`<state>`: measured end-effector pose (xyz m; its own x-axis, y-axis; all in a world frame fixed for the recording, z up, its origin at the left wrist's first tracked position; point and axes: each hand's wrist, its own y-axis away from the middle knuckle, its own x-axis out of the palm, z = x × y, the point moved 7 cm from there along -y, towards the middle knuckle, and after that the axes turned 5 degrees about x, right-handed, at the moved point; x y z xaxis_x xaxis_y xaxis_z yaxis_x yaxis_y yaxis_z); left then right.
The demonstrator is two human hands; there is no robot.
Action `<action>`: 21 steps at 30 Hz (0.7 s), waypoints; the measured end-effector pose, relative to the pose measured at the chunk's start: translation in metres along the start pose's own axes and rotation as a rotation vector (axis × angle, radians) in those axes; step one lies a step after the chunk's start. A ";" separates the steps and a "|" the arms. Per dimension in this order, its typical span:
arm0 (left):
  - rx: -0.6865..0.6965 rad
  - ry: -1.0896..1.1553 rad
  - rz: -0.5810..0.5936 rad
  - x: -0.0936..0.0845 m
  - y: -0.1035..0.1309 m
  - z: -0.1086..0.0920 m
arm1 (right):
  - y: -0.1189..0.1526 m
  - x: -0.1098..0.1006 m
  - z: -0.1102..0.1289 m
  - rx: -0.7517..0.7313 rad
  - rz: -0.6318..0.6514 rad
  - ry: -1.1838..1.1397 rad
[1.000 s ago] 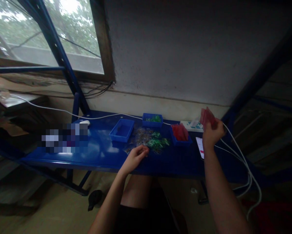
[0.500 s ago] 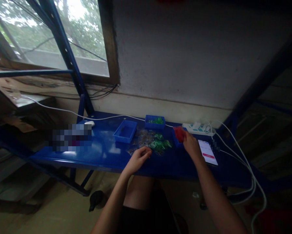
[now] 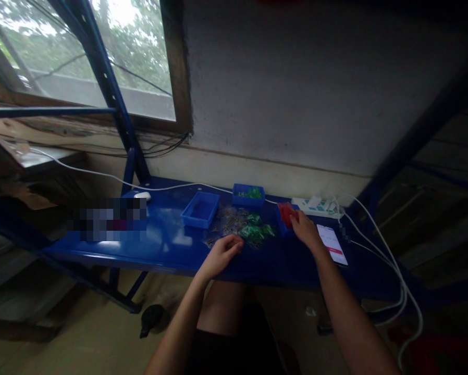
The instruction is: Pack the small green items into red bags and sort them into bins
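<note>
My right hand (image 3: 306, 230) reaches to a small blue bin (image 3: 284, 227) on the right, its fingers closed at the edge of a red plastic-looking bundle (image 3: 286, 212). The bundle covers the bin's top; its exact kind is too blurred to tell. My left hand (image 3: 223, 253) rests at the table's front edge with fingers curled in; whatever they may hold is hidden. Just beyond it lies a pile of small clear bags with metal-looking pieces (image 3: 233, 223), and green pieces (image 3: 256, 230) lie at the pile's right side.
A blue tray (image 3: 200, 210) stands left of the pile, and a blue bin with green pieces (image 3: 248, 194) stands behind it. Right of my right hand lie a phone (image 3: 333, 245) and a power strip (image 3: 312, 206) with white cables. A white mouse (image 3: 142, 196) sits on the blue table (image 3: 167, 229).
My right hand has lowered slightly and moved a little left with the red bundle, which now lies flatter over the bin. My left hand has stayed in place.
</note>
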<state>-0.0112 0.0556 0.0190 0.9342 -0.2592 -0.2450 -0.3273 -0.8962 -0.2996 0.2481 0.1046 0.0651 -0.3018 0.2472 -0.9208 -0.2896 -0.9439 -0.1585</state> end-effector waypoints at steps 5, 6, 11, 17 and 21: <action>-0.012 0.010 0.004 0.000 0.000 0.000 | -0.001 0.000 0.001 0.067 0.054 0.003; -0.012 0.010 0.003 0.000 0.000 0.000 | -0.001 0.002 0.001 0.082 0.072 0.013; 0.002 0.011 -0.002 0.000 0.000 0.000 | -0.011 0.009 -0.004 0.103 0.099 0.027; 0.006 0.004 -0.001 0.000 -0.001 0.001 | -0.022 0.014 -0.011 0.123 0.134 0.033; 0.012 -0.008 -0.003 0.000 0.000 0.002 | -0.025 0.014 -0.009 0.131 0.174 0.065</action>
<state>-0.0116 0.0563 0.0176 0.9338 -0.2539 -0.2519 -0.3266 -0.8926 -0.3109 0.2596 0.1299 0.0529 -0.2995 0.0641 -0.9519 -0.3548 -0.9337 0.0488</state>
